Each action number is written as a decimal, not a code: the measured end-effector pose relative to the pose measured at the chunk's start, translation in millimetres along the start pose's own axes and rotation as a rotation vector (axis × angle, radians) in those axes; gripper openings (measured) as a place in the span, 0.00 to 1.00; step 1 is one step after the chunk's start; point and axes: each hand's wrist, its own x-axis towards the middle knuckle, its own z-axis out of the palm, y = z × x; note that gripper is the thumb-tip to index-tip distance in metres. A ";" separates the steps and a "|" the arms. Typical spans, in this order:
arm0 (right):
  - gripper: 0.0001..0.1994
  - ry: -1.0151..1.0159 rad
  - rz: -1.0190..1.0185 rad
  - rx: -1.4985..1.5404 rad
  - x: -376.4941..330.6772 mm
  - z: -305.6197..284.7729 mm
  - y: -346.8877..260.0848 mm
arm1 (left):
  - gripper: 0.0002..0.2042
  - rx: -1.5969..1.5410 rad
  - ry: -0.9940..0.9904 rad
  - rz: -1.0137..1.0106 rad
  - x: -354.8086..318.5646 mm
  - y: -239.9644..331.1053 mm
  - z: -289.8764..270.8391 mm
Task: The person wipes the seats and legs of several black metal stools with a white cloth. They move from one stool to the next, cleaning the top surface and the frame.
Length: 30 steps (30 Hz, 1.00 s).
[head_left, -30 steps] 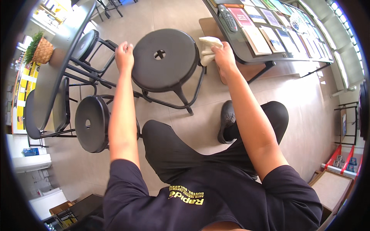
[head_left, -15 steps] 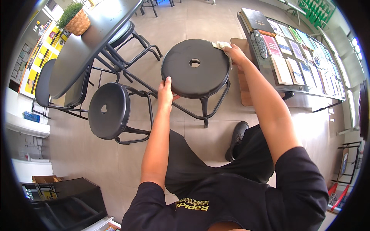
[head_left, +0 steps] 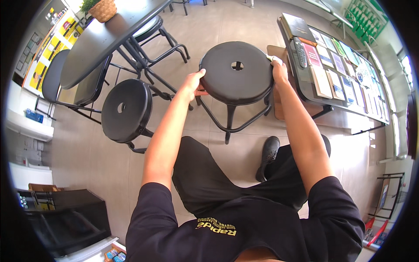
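A black round stool with a hole in its seat stands in front of me, its legs and foot ring showing below. My left hand grips the left edge of the seat, thumb on the rim and fingers underneath. At the right edge, my right hand is closed round the rim with a pale cloth in it. Most of that cloth is hidden by the hand and the seat. A second black stool, tilted in view, stands to the left, near my left forearm.
A dark table with a potted plant is at the far left, with chairs by it. On the right, a glass-topped table carries several booklets, a remote control and a black book. My shoe rests on the tiled floor.
The stool has shifted slightly right in view and turned a little between my hands. My right hand and the cloth have slid along the rim toward me; the cloth shows less.
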 end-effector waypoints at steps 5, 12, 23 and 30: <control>0.29 0.074 -0.004 -0.056 -10.7 3.6 13.8 | 0.28 0.128 -0.031 -0.028 41.3 20.4 -22.9; 0.31 0.183 0.001 -0.136 -100.2 27.7 25.9 | 0.26 0.332 0.246 0.005 73.4 43.7 -2.8; 0.27 0.148 -0.720 -0.267 -181.0 59.2 132.7 | 0.25 0.701 0.502 0.431 132.2 30.8 -51.2; 0.20 -0.063 -0.084 -0.753 -195.3 16.7 226.1 | 0.28 0.786 0.523 0.361 125.8 36.5 -50.6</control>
